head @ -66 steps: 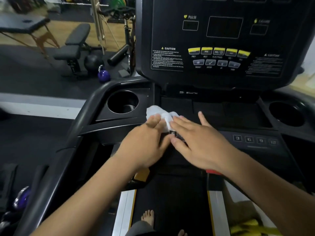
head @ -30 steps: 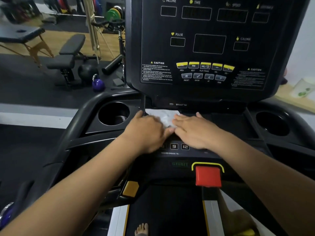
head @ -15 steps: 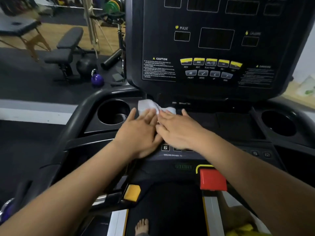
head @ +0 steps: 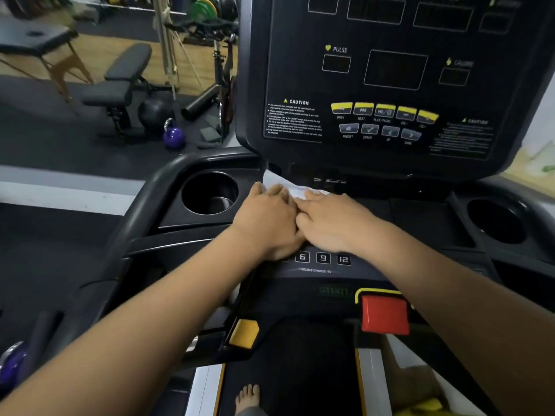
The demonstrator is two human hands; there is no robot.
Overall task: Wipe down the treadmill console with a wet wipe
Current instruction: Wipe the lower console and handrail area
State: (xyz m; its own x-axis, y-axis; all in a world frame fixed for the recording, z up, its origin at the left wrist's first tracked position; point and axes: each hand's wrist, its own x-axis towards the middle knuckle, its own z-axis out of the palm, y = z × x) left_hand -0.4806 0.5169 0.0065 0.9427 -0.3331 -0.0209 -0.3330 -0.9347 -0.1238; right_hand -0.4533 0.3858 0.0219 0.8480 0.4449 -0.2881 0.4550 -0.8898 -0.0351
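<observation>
Nearest me, at 6 o'clock, a bare foot (head: pixel 247 396) stands on the treadmill belt (head: pixel 294 370). Just past it, a yellow tab (head: pixel 244 333) sits at 7 o'clock and a red stop button (head: pixel 385 315) at 5 o'clock, on the near edge of the treadmill console (head: pixel 420 214). Above them I read the number keys (head: pixel 323 258) 6, 9 and 12.

Both my forearms reach in to the centre of the view. My left hand (head: pixel 267 223) and right hand (head: pixel 327 219) lie side by side, touching, palms down, fingers laid out fairly straight rather than clenched. Both press on the wet wipe (head: pixel 288 186). The wipe is white and crumpled, at 12 o'clock from my knuckles, on the console tray right under the upright display panel (head: pixel 294 55); most of it is hidden beneath my fingers.

A left cup holder (head: pixel 210 192) opens at 9 o'clock from my hands, just beside the left one, and a right cup holder (head: pixel 495 220) lies at 3 o'clock, well apart. On the panel I see a caution label (head: pixel 294 120) and a row of yellow buttons (head: pixel 384 111).

Far off at 10 o'clock, a purple kettlebell (head: pixel 174 136) rests on the floor near a black weight bench (head: pixel 120 82).
</observation>
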